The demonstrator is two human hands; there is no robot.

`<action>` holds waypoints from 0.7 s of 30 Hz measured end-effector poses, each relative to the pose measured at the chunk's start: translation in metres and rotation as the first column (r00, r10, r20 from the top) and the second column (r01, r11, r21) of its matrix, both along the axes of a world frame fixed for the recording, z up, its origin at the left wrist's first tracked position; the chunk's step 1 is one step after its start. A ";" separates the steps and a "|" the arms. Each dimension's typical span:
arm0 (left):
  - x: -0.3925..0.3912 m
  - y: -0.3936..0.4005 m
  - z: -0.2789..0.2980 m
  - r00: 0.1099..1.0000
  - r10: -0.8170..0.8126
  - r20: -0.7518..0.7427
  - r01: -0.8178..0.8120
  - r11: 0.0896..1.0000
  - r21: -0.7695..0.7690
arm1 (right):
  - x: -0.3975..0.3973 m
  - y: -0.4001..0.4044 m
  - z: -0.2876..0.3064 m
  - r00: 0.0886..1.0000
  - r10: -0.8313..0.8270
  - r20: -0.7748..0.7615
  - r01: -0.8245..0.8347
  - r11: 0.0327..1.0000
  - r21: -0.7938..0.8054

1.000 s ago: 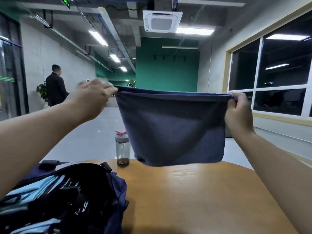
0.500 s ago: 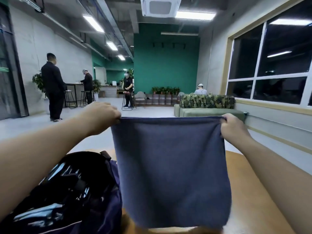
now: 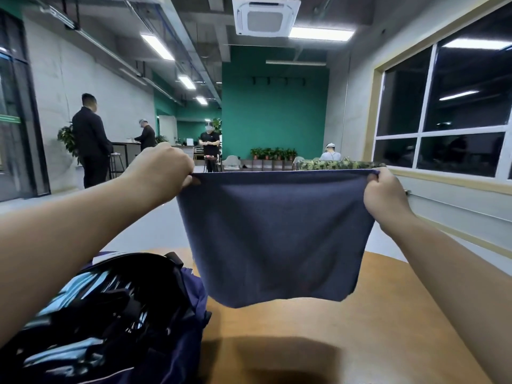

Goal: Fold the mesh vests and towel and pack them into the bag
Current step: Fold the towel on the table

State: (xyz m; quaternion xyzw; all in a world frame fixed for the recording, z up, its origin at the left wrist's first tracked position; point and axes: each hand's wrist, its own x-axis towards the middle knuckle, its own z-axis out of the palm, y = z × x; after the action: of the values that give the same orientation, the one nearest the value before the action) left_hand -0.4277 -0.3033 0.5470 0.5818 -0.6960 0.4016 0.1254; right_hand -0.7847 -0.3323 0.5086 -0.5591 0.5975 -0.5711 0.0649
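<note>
A dark blue towel (image 3: 274, 236) hangs stretched in the air in front of me, its lower edge clear of the wooden table (image 3: 346, 342). My left hand (image 3: 163, 170) pinches its upper left corner and my right hand (image 3: 383, 194) pinches its upper right corner. At the lower left the navy bag (image 3: 166, 342) lies open on the table, with dark and light blue mesh fabric (image 3: 91, 309) bunched inside it.
Beyond the table lies an open hall floor with several people standing near a counter at the back left. A green sofa and a seated person are at the back right, under large dark windows.
The towel came down low over the table half a second ago and is now lifted again, its bottom edge hanging above the tabletop. Both hands keep their pinch on the top corners.
</note>
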 end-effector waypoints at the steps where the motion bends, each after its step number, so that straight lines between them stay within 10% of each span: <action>1: 0.000 0.000 0.001 0.997 -0.049 -0.060 0.049 0.999 -0.002 | 0.001 -0.001 0.001 0.999 -0.002 0.034 0.002 1.000 -0.003; 5: -0.003 0.009 0.003 0.799 -0.267 -0.539 0.318 0.948 0.000 | 0.003 0.001 0.006 0.982 0.013 0.190 -0.011 1.000 -0.008; 9: -0.009 0.012 -0.009 0.306 -0.237 -0.922 0.535 0.844 -0.039 | 0.001 0.005 -0.005 0.983 0.019 0.181 -0.020 1.000 0.004; 21: -0.020 0.014 -0.050 -0.148 -0.005 -0.989 0.708 0.698 -0.110 | -0.007 -0.014 -0.046 0.936 0.057 0.348 -0.104 0.988 0.118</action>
State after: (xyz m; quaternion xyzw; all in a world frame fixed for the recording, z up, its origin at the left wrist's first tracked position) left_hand -0.4474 -0.2897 0.4967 0.4560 -0.6051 -0.3761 0.5333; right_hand -0.7914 -0.3460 0.4627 -0.4690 0.5908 -0.6152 0.2291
